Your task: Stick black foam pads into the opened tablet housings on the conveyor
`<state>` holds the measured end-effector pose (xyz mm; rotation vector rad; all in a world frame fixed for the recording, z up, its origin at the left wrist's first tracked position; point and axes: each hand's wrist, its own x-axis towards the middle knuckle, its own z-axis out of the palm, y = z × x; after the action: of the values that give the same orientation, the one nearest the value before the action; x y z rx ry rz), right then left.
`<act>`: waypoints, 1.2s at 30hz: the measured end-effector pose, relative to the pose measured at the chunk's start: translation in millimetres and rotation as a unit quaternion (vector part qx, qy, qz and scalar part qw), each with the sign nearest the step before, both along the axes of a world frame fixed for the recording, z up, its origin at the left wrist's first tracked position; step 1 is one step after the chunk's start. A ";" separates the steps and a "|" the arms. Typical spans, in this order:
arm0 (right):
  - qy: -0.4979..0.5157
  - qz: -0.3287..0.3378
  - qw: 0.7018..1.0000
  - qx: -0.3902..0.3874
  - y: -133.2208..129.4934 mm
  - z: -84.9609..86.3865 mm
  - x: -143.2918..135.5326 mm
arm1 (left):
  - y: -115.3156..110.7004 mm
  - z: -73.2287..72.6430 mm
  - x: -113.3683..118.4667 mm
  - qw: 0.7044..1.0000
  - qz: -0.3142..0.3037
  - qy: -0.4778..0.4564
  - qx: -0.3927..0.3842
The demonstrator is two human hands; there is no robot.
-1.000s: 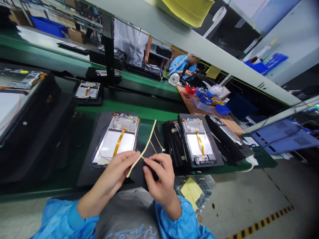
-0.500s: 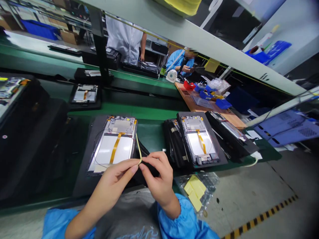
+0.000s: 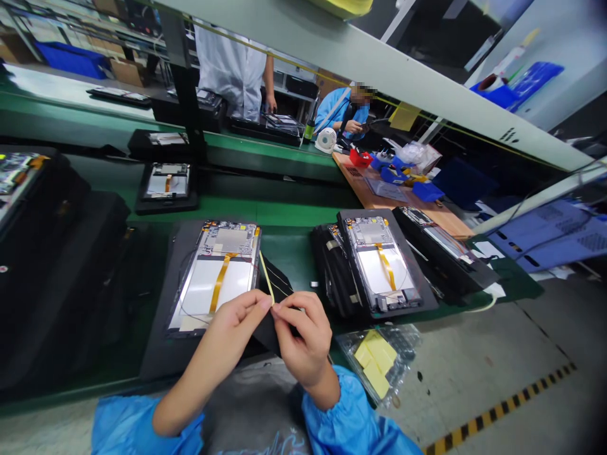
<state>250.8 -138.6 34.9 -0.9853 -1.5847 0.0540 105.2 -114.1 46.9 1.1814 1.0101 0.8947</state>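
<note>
My left hand and my right hand meet fingertip to fingertip, both in a pinch at the near end of a thin yellow strip. The strip's far end reaches up beside the right edge of an opened tablet, which has its circuit board, silver battery and orange ribbon cable exposed. This tablet lies on a dark foam pad, just beyond my left hand. Under the strip and my fingers is a black sheet with pale lines on it. What lies between the fingertips is partly hidden.
Another opened tablet rests on a stack at the right, and one more lies further back. Black foam stacks fill the left. Yellow pieces lie in clear plastic near the bench edge. Two people are across the bench.
Both hands have shifted slightly right and up, still together at the strip's end. The strip looks straighter, and more of the black sheet with pale lines shows.
</note>
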 end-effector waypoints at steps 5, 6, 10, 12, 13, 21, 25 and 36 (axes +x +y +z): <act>-0.031 0.005 1.000 0.003 1.5 -3.7 7.4 | 3.1 2.8 3.9 0.999 -0.007 0.037 0.012; -0.036 0.006 0.999 0.004 1.6 -4.5 8.8 | 4.2 3.2 4.9 0.999 -0.014 0.037 0.009; -0.056 0.012 0.998 -0.002 1.7 -8.2 13.0 | 9.9 1.8 8.4 0.998 -0.046 0.026 -0.019; -0.059 0.020 0.998 -0.011 1.3 -9.2 15.0 | 12.7 -0.2 9.2 0.999 -0.040 0.031 -0.015; -0.060 0.027 0.998 -0.014 0.7 -9.3 16.1 | 13.8 -1.2 9.4 0.999 -0.033 0.037 -0.006; -0.003 0.044 0.997 -0.062 -1.7 -4.3 23.8 | 15.3 -1.8 9.5 0.998 -0.050 0.027 -0.020; -0.004 0.048 0.997 -0.054 0.8 -3.7 21.4 | 13.7 -2.0 11.5 0.999 -0.045 0.019 -0.017; -0.067 0.003 0.998 0.004 -1.8 -7.3 16.7 | 11.9 3.8 17.9 0.998 -0.032 -0.013 -0.053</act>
<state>267.5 -140.4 27.6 -0.9937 -1.7084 -0.0143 123.0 -102.2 50.7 1.1041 0.9809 0.7949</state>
